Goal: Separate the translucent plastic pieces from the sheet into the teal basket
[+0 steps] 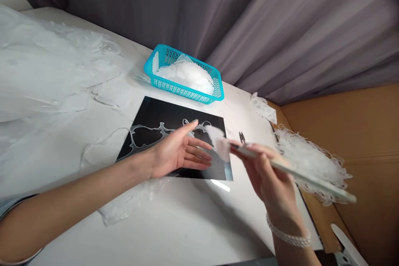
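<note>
My left hand (183, 151) is open, its fingers stretched out and palm turned to the right, above a black mat (171, 110). Under and beside it, a translucent cut-out sheet (146, 126) with curled outlines lies on the mat. My right hand (271, 172) grips a long, thin, pale-handled tool (314, 181), tilted with its dark front end toward the left hand. Motion blurs that end, so its exact kind is unclear. At the tip is a small whitish piece (220, 143), also blurred; how it is held there is hard to see.
Behind the mat stands a blue basket (187, 91) holding white pieces. Translucent sheets (46, 62) are heaped at left. Small dark-tipped snips (242, 137) lie right of the mat. A pile of curly offcuts (311, 162) sits by a cardboard box (352, 133). Grey curtain (193, 8) hangs behind.
</note>
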`<state>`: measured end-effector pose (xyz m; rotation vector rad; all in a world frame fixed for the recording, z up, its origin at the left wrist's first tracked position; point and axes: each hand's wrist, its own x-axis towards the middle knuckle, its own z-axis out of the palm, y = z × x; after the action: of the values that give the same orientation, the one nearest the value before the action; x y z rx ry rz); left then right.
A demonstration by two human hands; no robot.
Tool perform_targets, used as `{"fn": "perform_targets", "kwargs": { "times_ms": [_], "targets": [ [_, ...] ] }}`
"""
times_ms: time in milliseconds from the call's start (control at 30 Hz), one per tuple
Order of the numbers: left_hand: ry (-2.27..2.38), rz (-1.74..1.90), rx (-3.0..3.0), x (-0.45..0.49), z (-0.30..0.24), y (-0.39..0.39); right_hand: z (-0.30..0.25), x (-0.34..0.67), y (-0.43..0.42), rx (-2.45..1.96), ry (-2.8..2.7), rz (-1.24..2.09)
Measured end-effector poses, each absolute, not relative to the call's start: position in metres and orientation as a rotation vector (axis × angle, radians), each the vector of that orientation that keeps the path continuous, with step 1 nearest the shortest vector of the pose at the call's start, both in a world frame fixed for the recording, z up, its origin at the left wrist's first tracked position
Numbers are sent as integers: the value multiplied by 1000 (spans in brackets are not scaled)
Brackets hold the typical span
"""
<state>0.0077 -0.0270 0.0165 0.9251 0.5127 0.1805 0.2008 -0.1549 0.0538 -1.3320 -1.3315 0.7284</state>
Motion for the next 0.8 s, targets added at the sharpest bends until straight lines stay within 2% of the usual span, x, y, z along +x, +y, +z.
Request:
{"fn": "perform_targets", "kwargs": {
  "times_ms": [67,133,233,300,400,533,800],
  "targets": [
    [463,140,679,9,16,-28,63,189,-161,-1296,-1512,848],
    [500,174,667,8,15,-31,64,189,-159,-1357,-1482,786],
    [559,213,804,6,14,-36,56,197,-145,-1637,-1366,620],
    [591,230,910,5,13,-39,50,197,-135,-1769,-1407,657],
    [617,253,1046,7,12,-42,45,187,-127,-1737,-1474,769],
    [625,281,1192,8,10,-43,41,174,-128,-1691,-1488,740],
    [740,579,2128,1,3,-53,17,180,-115,-1807,-1640,348]
  ]
}}
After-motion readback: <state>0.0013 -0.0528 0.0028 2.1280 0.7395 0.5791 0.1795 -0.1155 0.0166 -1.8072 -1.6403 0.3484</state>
